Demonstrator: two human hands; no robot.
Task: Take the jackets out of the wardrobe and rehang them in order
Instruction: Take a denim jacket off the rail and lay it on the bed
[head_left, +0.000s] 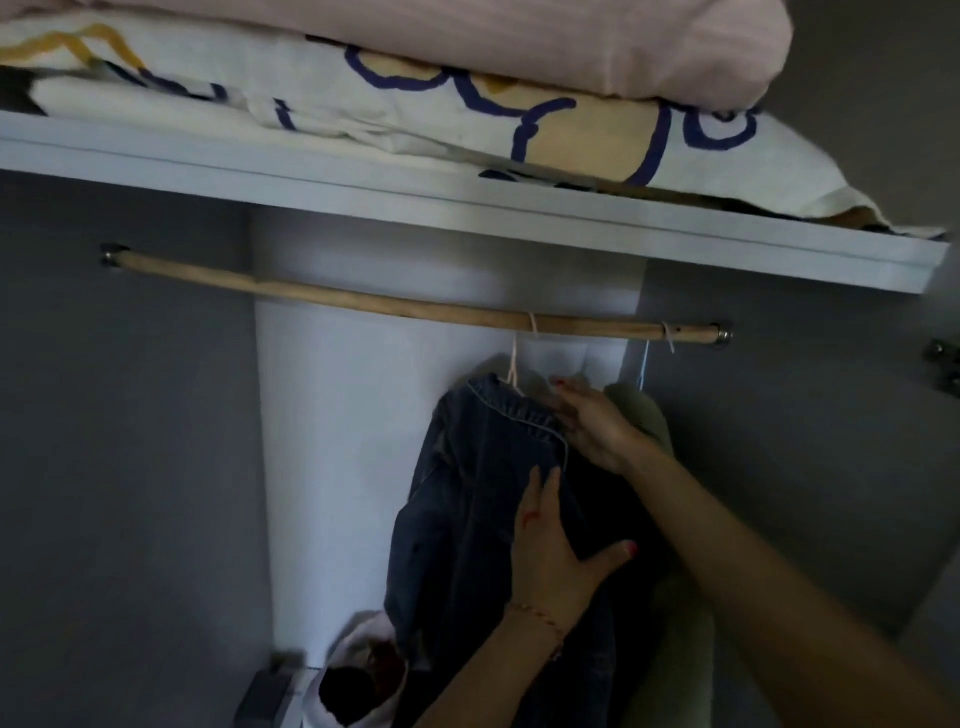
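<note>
Folded bedding (467, 93) is lying on the wardrobe shelf (467, 208) above the wooden rail (363, 301). A denim jacket (457, 509) is hanging from the rail on a pale hanger (514, 364), beside a green jacket (644, 415). The left hand (550, 551) is pressing flat, thumb spread, against the denim; the right hand (592, 426), fingers straight, is touching its collar.

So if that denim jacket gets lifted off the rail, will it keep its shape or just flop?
Probably flop: the denim jacket already hangs in loose folds from its hanger. It looks fairly heavy for a garment, as the cloth seems thick under the left hand. It seems unlikely to slip, though lifted by the cloth alone it could slide off the hanger.
</note>
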